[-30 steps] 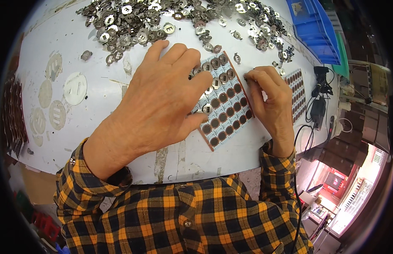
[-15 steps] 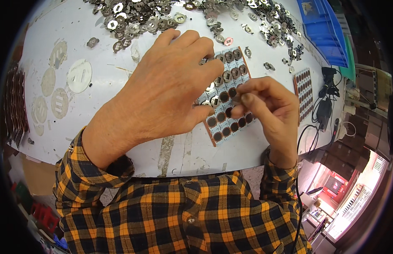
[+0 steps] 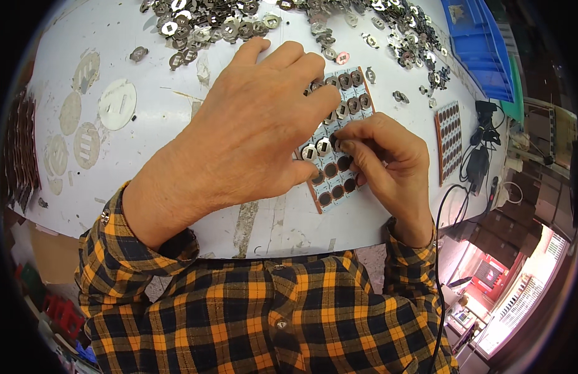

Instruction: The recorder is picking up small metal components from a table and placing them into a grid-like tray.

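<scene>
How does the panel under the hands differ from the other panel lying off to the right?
The panel under the hands is pressed flat by the left hand and touched by the right hand; the right-side panel lies untouched. Some pockets of the held panel carry silvery metal pieces; the far one shows only dark circles. Both are rectangular, orange-edged grids on the white table.

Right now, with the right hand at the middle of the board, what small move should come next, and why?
Probably press the small metal piece at the right hand fingertips down into its round pad. The left hand lies flat on the board, holding it, and several dark pads in the lower rows have no clip on them, while the upper rows already carry clips.
</scene>
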Tool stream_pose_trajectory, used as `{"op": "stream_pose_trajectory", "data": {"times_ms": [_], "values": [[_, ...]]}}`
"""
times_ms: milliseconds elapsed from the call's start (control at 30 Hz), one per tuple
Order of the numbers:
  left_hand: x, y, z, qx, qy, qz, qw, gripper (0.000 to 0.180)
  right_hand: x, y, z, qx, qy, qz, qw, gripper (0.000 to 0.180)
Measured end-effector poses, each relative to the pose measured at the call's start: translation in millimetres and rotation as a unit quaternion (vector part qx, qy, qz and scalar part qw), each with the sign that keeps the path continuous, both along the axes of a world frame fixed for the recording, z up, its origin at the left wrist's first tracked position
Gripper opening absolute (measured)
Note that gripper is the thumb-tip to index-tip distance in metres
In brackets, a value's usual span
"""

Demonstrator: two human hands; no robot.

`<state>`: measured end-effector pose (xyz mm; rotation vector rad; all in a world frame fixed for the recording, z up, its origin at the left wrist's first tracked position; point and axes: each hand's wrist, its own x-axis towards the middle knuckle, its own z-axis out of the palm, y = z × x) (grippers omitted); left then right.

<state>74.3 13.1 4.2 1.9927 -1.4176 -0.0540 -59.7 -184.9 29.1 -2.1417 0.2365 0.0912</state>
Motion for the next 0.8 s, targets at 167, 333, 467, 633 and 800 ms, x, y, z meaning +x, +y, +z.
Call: {"op": "stream_pose_trajectory", "data": {"times_ms": [167, 333, 467, 633, 800], "values": [[-2.9, 1.2, -3.4, -0.002, -0.005, 0.008, 1.0, 0.061, -4.4, 10.7, -4.2, 0.017, -0.005, -0.051, 0.999, 0.015], [-4.8, -0.3, -1.3, 0.023, 0.004, 0.001, 1.0, 0.062, -7.5, 10.4, -10.6, -0.036, -0.07, -0.039, 0.996, 0.015], [-11.1, -3.6, -2.2, 0.034, -0.016, 0.019, 0.999, 0.069, -5.8, 3.9, -8.5, -0.059, -0.063, -0.007, 0.996, 0.016], [-16.2, 0.5, 3.5, 0.041, -0.014, 0.027, 0.999, 0.074, -4.9, 4.9, -14.6, 0.022, -0.082, -0.015, 0.996, 0.021], [-16.3, -2.2, 8.9, 0.083, 0.007, 0.02, 0.996, 0.073, -5.0, -0.1, -7.4, -0.01, -0.071, 0.014, 0.997, 0.019]]}}
